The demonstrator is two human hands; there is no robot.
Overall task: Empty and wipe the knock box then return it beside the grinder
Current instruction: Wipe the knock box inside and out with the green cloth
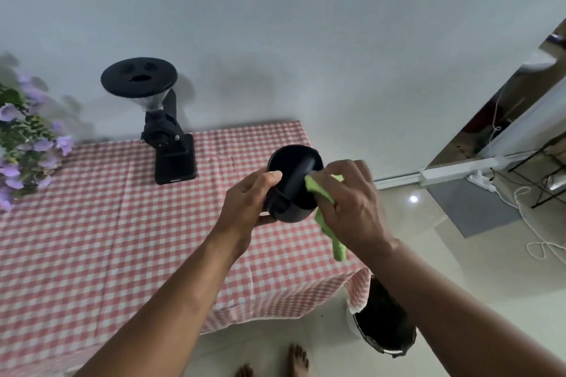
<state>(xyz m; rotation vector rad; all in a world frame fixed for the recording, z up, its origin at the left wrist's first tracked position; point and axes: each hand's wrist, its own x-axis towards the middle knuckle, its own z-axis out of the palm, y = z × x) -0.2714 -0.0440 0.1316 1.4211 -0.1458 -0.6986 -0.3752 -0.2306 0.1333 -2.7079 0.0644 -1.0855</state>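
Wiping is going on now. The left hand (248, 202) is gripping the black knock box (292, 184) by its side, holding it up over the checked table (92, 239) and tipping its open top away. The right hand (352, 202), touching the box, is pinching a green cloth (324, 211) and pushing it inside. The box looks empty (so the dumping seems done). The grinder (167, 131) is standing up and left of the left hand, well apart. Putting the box back beside it is not done yet.
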